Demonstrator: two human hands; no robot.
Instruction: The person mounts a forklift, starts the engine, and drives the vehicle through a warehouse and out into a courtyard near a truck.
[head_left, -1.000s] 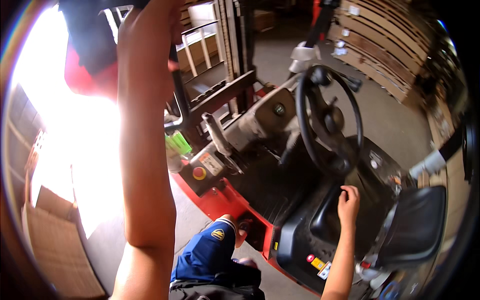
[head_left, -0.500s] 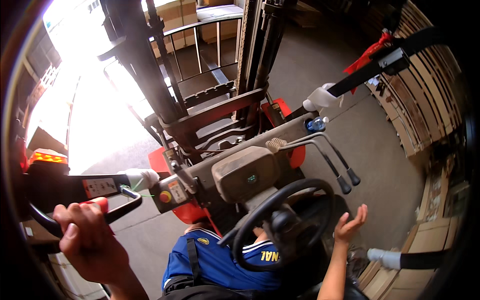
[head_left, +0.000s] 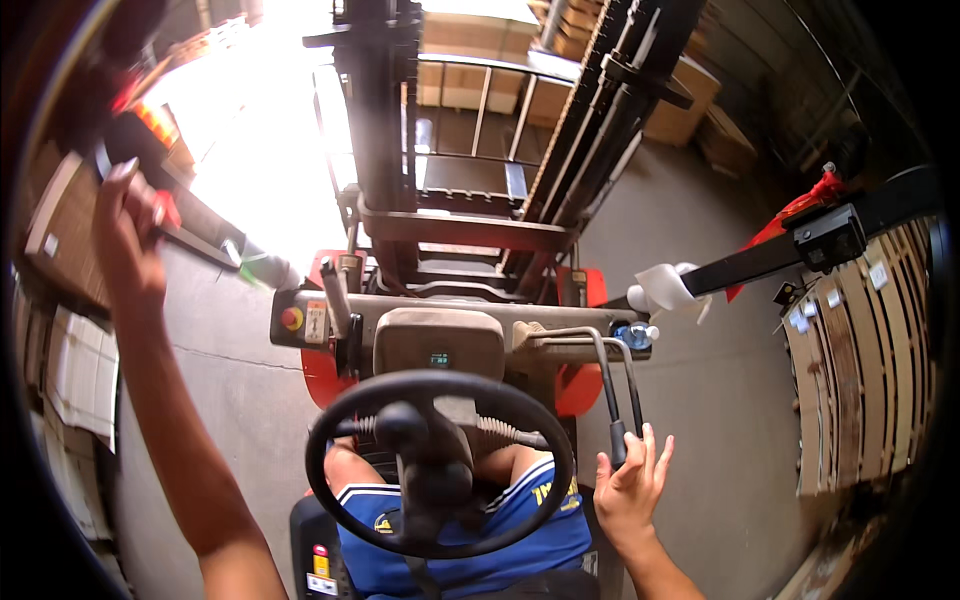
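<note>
My left hand point(head_left: 130, 235) is stretched up to the far left, its fingers closed round the black grab handle point(head_left: 200, 248) on the forklift's left pillar. Something red shows by these fingers. My right hand point(head_left: 630, 495) is at the two black hydraulic levers point(head_left: 607, 375), fingers spread beside the near lever knob point(head_left: 619, 442); whether they touch it I cannot tell. Between my arms stands the black steering wheel point(head_left: 325, 415) with a spinner knob point(head_left: 400, 425), and neither hand is on it. Beyond the wheel is a dusty display housing point(head_left: 440, 335) with a small lit screen.
Past the dashboard rises the dark lifting mast point(head_left: 385, 150), with a load backrest point(head_left: 485, 110) and stacked cartons behind it. Stacked wooden pallets point(head_left: 860, 370) stand at right. A water bottle point(head_left: 632, 336) sits by the right pillar point(head_left: 750, 265). Bright daylight fills the upper left.
My view has swung left and levelled, so the wheel now sits centred. My right hand, raised apart from the levers before, is now at their knobs. My left hand still holds the handle.
</note>
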